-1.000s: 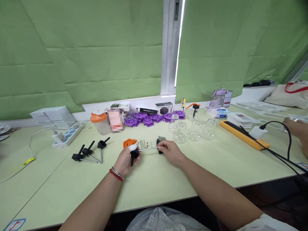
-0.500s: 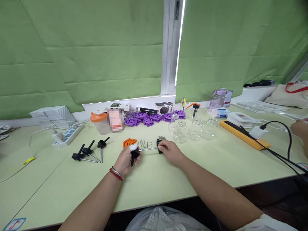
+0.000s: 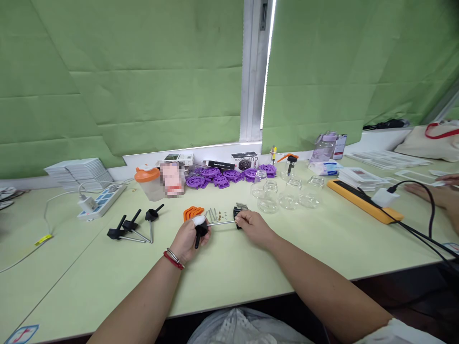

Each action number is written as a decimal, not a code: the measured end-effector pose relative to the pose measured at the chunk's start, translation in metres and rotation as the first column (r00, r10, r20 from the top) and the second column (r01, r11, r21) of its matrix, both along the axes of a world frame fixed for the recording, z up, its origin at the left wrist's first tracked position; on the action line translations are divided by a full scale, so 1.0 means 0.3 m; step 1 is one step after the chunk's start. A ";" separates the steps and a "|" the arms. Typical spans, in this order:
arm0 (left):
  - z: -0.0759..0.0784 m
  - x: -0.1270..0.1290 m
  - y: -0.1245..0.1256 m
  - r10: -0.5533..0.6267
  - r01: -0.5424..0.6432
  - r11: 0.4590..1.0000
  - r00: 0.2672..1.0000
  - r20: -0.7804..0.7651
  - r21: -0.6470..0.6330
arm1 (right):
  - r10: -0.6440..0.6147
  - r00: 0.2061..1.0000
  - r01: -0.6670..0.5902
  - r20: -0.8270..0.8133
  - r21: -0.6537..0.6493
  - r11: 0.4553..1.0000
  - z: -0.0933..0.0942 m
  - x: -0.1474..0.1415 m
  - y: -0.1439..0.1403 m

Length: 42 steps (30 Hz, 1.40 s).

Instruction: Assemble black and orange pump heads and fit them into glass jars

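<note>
Spanning the view: table (image 3: 251, 267), pale green and long, running left to right under the green blinds; everything lies on it, the working parts kept near the middle within easy reach of both hands.
Far row: purple gear-like pieces (image 3: 222, 177) heaped against the far sill, with clear glass jars (image 3: 283, 195) just to their right, well apart from the hands, seemingly as stock set back.
Left group: three black-handled pin pieces (image 3: 132, 228) lying flat to the left of the hands, close together and looking like the one in hand.
Left hand: left hand (image 3: 188, 239) curled shut around a black handle (image 3: 199, 231), one fingertip wrapped in white, a red band and bangle at the wrist; forearm comes in from the near left, wrist low by the table.
Right hand: right hand (image 3: 251, 227) with fingertips pinched on a black comb-like part (image 3: 239, 211) at the far end of the rod; forearm reaches in from the near right.
Rod: thin metal rod (image 3: 220, 222) bridging the two hands, roughly level, just above the table, so each hand steadies one end.
Small parts: orange piece (image 3: 191, 211) and loose pins and tiny bits (image 3: 215, 214) lying just beyond the rod.
Another person: a hand (image 3: 435, 193) resting at the far right edge.
</note>
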<state>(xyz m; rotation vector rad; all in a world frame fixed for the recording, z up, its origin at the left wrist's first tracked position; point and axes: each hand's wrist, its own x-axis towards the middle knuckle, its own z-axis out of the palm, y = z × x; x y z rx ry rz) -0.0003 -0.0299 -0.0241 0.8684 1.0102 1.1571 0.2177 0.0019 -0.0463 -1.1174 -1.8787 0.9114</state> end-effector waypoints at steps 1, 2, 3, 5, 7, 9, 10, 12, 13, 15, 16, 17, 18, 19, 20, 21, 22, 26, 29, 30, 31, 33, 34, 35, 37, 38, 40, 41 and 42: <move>0.000 0.000 0.001 0.000 0.000 1.000 1.000 0.001 0.002 | -0.001 1.000 0.001 0.002 -0.004 1.000 -0.002 0.000 0.001; -0.001 -0.001 0.002 -0.001 0.001 1.000 1.000 0.003 0.003 | -0.001 1.000 0.001 0.004 -0.006 1.000 -0.003 0.000 0.001; -0.001 -0.001 0.003 -0.002 0.002 1.000 1.000 0.003 0.003 | -0.001 1.000 0.001 0.007 -0.007 1.000 -0.004 0.000 0.002; -0.001 -0.001 0.003 -0.001 0.001 1.000 1.000 0.002 0.000 | -0.003 1.000 0.003 0.016 -0.004 1.000 -0.004 0.000 0.002; 0.000 -0.001 0.003 -0.001 0.001 1.000 1.000 0.003 -0.007 | -0.007 1.000 0.006 0.025 0.002 1.000 -0.002 0.000 0.001; 0.002 0.001 0.000 0.002 -0.002 1.000 1.000 0.006 -0.010 | -0.008 0.999 0.007 0.032 0.002 1.000 -0.001 0.000 0.001; 0.003 0.002 -0.001 0.004 -0.003 1.000 1.000 0.008 -0.011 | -0.007 0.999 0.007 0.036 0.000 1.000 -0.001 -0.001 0.001; 0.005 0.004 -0.003 0.006 -0.006 1.000 1.000 0.011 -0.018 | -0.006 0.999 0.007 0.046 -0.007 1.000 -0.003 -0.001 0.002; 0.006 0.005 -0.004 0.008 -0.008 1.000 1.000 0.013 -0.021 | -0.007 0.999 0.007 0.050 -0.010 1.000 -0.005 -0.001 0.003; 0.007 0.006 -0.004 0.009 -0.008 1.000 1.000 0.012 -0.026 | -0.009 0.998 0.009 0.056 -0.011 1.000 -0.009 -0.001 0.005; 0.007 0.006 -0.003 0.008 -0.008 1.000 1.000 0.011 -0.026 | -0.010 0.998 0.011 0.059 -0.010 1.000 -0.011 -0.001 0.006; 0.007 0.006 -0.003 0.006 -0.006 1.000 1.000 0.010 -0.024 | -0.012 0.998 0.012 0.061 -0.010 1.000 -0.011 -0.001 0.006; 0.007 0.006 -0.002 0.002 -0.002 1.000 1.000 0.009 -0.022 | -0.013 0.998 0.013 0.063 -0.011 1.000 -0.011 -0.001 0.006; 0.006 0.006 -0.002 -0.002 0.002 1.000 1.000 0.010 -0.020 | -0.013 0.998 0.014 0.064 -0.015 1.000 -0.011 -0.001 0.005; 0.005 0.006 -0.002 -0.004 0.005 1.000 1.000 0.012 -0.019 | -0.014 0.998 0.015 0.063 -0.020 1.000 -0.009 -0.001 0.004; 0.004 0.005 -0.002 -0.006 0.006 1.000 1.000 0.014 -0.017 | -0.016 0.998 0.018 0.061 -0.025 1.000 -0.007 -0.001 0.003; 0.003 0.005 -0.003 -0.005 0.005 1.000 1.000 0.015 -0.014 | -0.023 0.998 0.025 0.056 -0.027 0.999 -0.006 -0.002 0.001; -0.002 0.005 -0.003 -0.005 0.005 1.000 1.000 0.014 -0.006 | -0.063 0.998 0.063 0.027 -0.002 0.998 -0.003 -0.005 -0.002; -0.002 0.008 -0.004 -0.009 0.010 1.000 1.000 0.018 -0.008 | -0.066 0.997 0.065 0.032 0.022 0.998 -0.008 -0.006 0.002; -0.001 0.009 -0.004 -0.007 0.007 1.000 1.000 0.017 -0.006 | -0.066 0.997 0.065 0.037 0.026 0.998 -0.010 -0.006 0.004; 0.000 0.010 -0.004 -0.005 0.005 1.000 1.000 0.013 -0.004 | -0.065 0.997 0.064 0.041 0.027 0.998 -0.012 -0.007 0.006; 0.002 0.012 -0.005 -0.001 0.001 1.000 1.000 0.002 -0.002 | -0.066 0.997 0.065 0.045 0.029 0.997 -0.016 -0.007 0.008; 0.002 0.012 -0.006 -0.001 0.001 1.000 1.000 -0.002 -0.003 | -0.065 0.997 0.064 0.047 0.030 0.998 -0.016 -0.008 0.009; 0.003 0.012 -0.006 -0.002 0.002 1.000 1.000 -0.003 -0.005 | -0.065 0.997 0.063 0.049 0.033 0.997 -0.016 -0.008 0.009; 0.001 0.010 -0.006 -0.006 0.006 1.000 1.000 0.001 -0.008 | -0.065 0.996 0.063 0.056 0.038 0.997 -0.013 -0.010 0.008; -0.001 0.010 -0.005 -0.009 0.009 1.000 1.000 0.005 -0.007 | -0.064 0.996 0.061 0.059 0.038 0.997 -0.010 -0.011 0.006; -0.004 0.008 -0.004 -0.017 0.017 1.000 1.000 0.011 -0.002 | -0.058 0.996 0.056 0.063 0.033 0.998 -0.005 -0.012 0.002; -0.006 0.007 -0.003 -0.021 0.021 1.000 1.000 0.012 0.001 | -0.056 0.996 0.054 0.064 0.030 0.998 -0.002 -0.012 0.001; -0.008 0.007 -0.003 -0.023 0.023 1.000 1.000 0.011 0.005 | -0.055 0.996 0.054 0.067 0.028 0.998 0.000 -0.013 -0.001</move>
